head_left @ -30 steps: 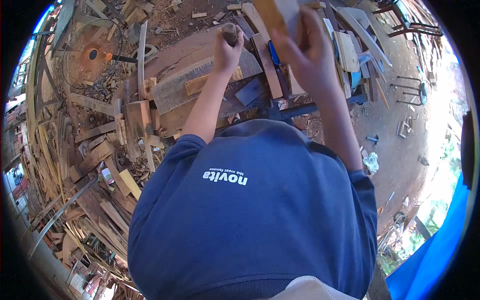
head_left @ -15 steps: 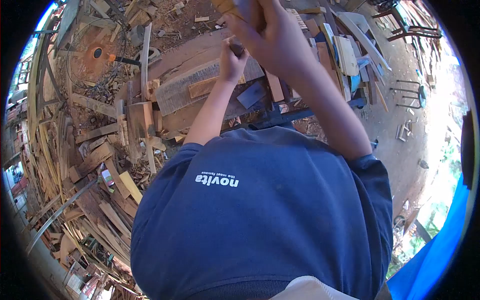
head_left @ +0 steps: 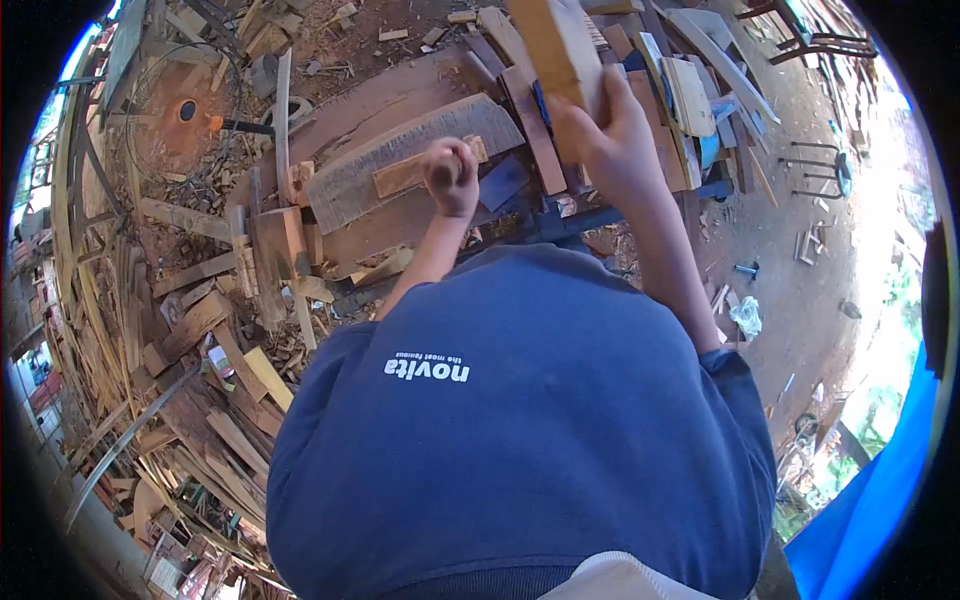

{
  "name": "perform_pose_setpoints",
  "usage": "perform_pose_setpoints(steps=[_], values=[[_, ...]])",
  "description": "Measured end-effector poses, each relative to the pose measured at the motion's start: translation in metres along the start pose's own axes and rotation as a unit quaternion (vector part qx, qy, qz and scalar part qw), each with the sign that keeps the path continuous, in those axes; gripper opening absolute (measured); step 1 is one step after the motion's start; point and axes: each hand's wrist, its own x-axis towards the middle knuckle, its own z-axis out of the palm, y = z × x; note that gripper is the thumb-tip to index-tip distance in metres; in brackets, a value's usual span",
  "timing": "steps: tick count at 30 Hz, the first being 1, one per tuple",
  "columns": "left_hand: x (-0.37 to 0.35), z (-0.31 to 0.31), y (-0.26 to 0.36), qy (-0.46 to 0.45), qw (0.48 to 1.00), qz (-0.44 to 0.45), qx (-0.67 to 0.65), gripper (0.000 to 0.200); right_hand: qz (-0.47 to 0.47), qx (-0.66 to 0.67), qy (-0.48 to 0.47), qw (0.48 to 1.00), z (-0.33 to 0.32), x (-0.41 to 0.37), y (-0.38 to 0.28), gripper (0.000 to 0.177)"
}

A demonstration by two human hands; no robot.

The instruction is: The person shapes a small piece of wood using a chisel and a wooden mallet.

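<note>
The right hand (head_left: pixel 622 140) has its grip closed around the near end of a wooden block (head_left: pixel 560 50), thumb on the left side and fingers on the right. The block lies ahead of that grip, far and a little left, its long axis running roughly near to far with the far end leaning left (that end is cut off by the frame's edge). The left hand (head_left: pixel 456 196) is curled into a fist on a dark handle-like piece (head_left: pixel 452 168); blur hides its shape, and which way its long axis points I cannot tell.

From the left grip, the block lies far and to the right, so the right hand is the nearer one, touching it already. Between the hands lies a reddish plank (head_left: pixel 535 130). A light wood strip (head_left: pixel 400 178) runs beside the left fist, on a grey board (head_left: pixel 345 195) over the brown surface (head_left: pixel 370 110); whether the fist or its piece touches the strip is unclear. A blue flat piece (head_left: pixel 504 183) lies just right of the fist.
</note>
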Motion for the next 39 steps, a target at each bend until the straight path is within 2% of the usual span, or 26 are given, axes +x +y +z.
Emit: perform_pose_setpoints(steps=[1, 2, 4, 6, 8, 9, 10, 12, 13, 15, 16, 18, 20, 23, 26, 28, 30, 32, 34, 36, 38, 39], values=[[-0.009, -0.001, 0.007, -0.012, 0.999, -0.042, -0.027, 0.022, 0.053, 0.024, -0.003, 0.998, -0.003, -0.008, 0.003, 0.044], [-0.016, 0.0, 0.013, -0.012, 0.999, -0.043, -0.026, 0.022, 0.106, 0.047, -0.006, 0.993, -0.006, -0.014, 0.009, 0.045], [-0.028, 0.003, 0.021, 0.052, 0.985, 0.006, -0.166, 0.016, 0.106, 0.028, 0.006, 0.994, -0.005, -0.03, 0.052, 0.045], [-0.03, -0.003, 0.015, 0.04, 0.988, -0.017, -0.15, 0.022, 0.104, 0.009, 0.015, 0.994, -0.003, -0.047, 0.078, 0.044], [-0.021, -0.005, -0.005, 0.197, 0.93, -0.168, -0.26, 0.025, 0.167, 0.065, 0.025, 0.983, -0.003, -0.069, 0.09, 0.043], [-0.016, -0.013, -0.022, 0.198, 0.931, -0.167, -0.258, 0.025, 0.182, 0.044, 0.023, 0.982, -0.004, -0.078, 0.109, 0.041], [-0.011, -0.026, -0.049, 0.261, 0.867, -0.268, -0.33, 0.02, 0.181, 0.045, 0.022, 0.982, -0.004, -0.087, 0.123, 0.041], [-0.003, -0.054, -0.097, 0.366, 0.678, -0.448, -0.454, 0.019, 0.249, 0.023, 0.005, 0.968, -0.005, -0.104, 0.137, 0.04], [0.001, -0.065, -0.114, 0.366, 0.678, -0.446, -0.456, 0.019, 0.291, 0.015, -0.002, 0.957, -0.004, -0.109, 0.136, 0.039], [0.011, -0.08, -0.129, 0.422, 0.59, -0.492, -0.482, 0.018, 0.264, 0.005, 0.002, 0.964, -0.005, -0.118, 0.137, 0.038], [0.012, -0.081, -0.128, 0.42, 0.59, -0.492, -0.483, 0.018, 0.239, -0.005, 0.005, 0.971, -0.005, -0.123, 0.138, 0.037], [0.03, -0.091, -0.098, 0.363, 0.671, -0.42, -0.492, 0.016, 0.253, 0.006, 0.004, 0.968, -0.004, -0.129, 0.144, 0.036], [0.042, -0.09, -0.079, 0.345, 0.684, -0.423, -0.484, 0.016, 0.279, 0.078, 0.02, 0.957, 0.0, -0.133, 0.154, 0.035], [0.052, -0.077, -0.075, 0.237, 0.755, -0.406, -0.458, 0.014, 0.27, 0.047, 0.017, 0.962, 0.002, -0.133, 0.161, 0.035], [0.073, -0.049, -0.029, 0.202, 0.781, -0.377, -0.454, 0.018, 0.249, 0.026, 0.01, 0.968, 0.003, -0.131, 0.152, 0.036], [0.076, -0.036, -0.025, 0.18, 0.782, -0.38, -0.46, 0.02, 0.256, 0.02, 0.001, 0.967, 0.001, -0.129, 0.147, 0.037], [0.079, -0.022, -0.023, 0.097, 0.822, -0.35, -0.438, 0.02, 0.263, 0.016, -0.009, 0.965, 0.001, -0.13, 0.145, 0.038], [0.082, -0.009, -0.028, 0.083, 0.835, -0.35, -0.416, 0.021, 0.243, 0.015, 0.002, 0.97, 0.001, -0.131, 0.146, 0.03], [0.085, 0.0, -0.023, 0.013, 0.884, -0.324, -0.337, 0.019, 0.243, 0.006, 0.008, 0.97, 0.001, -0.133, 0.148, 0.03], [0.089, 0.006, -0.016, 0.006, 0.889, -0.308, -0.338, 0.019, 0.245, -0.002, 0.015, 0.969, 0.0, -0.137, 0.149, 0.03], [0.093, 0.01, -0.011, -0.05, 0.917, -0.303, -0.254, 0.02, 0.283, 0.032, 0.006, 0.959, -0.001, -0.139, 0.148, 0.03], [0.095, 0.012, -0.009, -0.052, 0.917, -0.303, -0.255, 0.02, 0.283, 0.032, 0.008, 0.958, -0.002, -0.14, 0.146, 0.03]])
